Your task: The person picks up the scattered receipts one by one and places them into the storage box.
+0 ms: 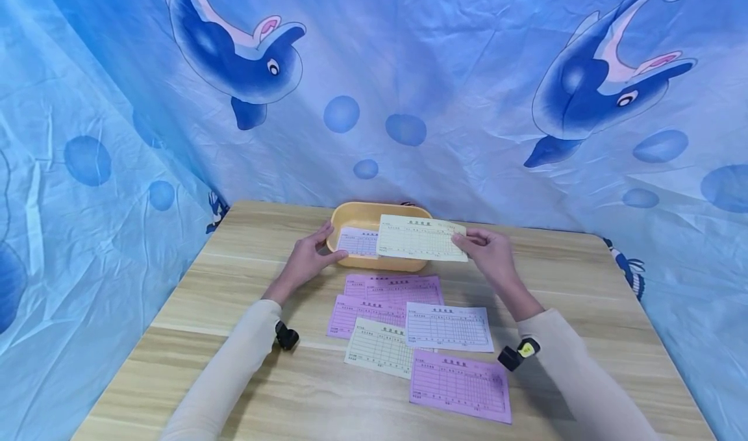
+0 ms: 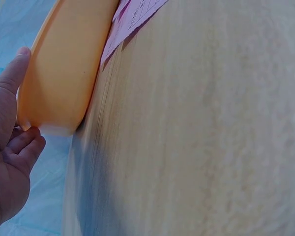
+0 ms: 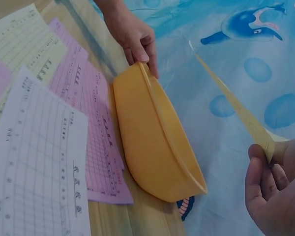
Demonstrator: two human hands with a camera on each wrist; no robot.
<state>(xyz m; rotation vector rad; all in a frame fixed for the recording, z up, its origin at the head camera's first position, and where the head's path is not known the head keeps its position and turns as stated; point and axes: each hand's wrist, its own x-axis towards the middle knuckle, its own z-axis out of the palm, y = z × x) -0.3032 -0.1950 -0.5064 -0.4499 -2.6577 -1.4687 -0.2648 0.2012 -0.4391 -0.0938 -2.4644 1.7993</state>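
Pale-yellow receipt slip (image 1: 417, 238) is seen in the head view w/ its right end pinched b/w thumb & fingers of the right hand (image 1: 489, 252); it is held up over the right part of a yellow-orange basin (image 1: 354, 216), prob. plastic. Basin's left end is gripped at the rim by the left hand (image 1: 308, 257). A whitish slip (image 1: 355, 241) is contained in the basin. On the wood-grain table (image 1: 280, 389), nearer the wearer, are spread purple slips (image 1: 460, 387), a white slip (image 1: 448, 327) & another pale-yellow slip (image 1: 376, 349), some overlapped.

In the left wrist view, the left thumb is laid on the basin's wall nr. the rim & the other fingers are curled at its end; how far inside they reach can't be told.

In the right wrist view, the raised slip is seen nearly edge-on, apart from the rim; thumb & curled fingers are closed on it w/ no visible gap. It's judged v. light, thin, easily creased or torn, yet stiff enough to be carried by one short edge. Basin is judged light, fairly rigid, best held by its rim.
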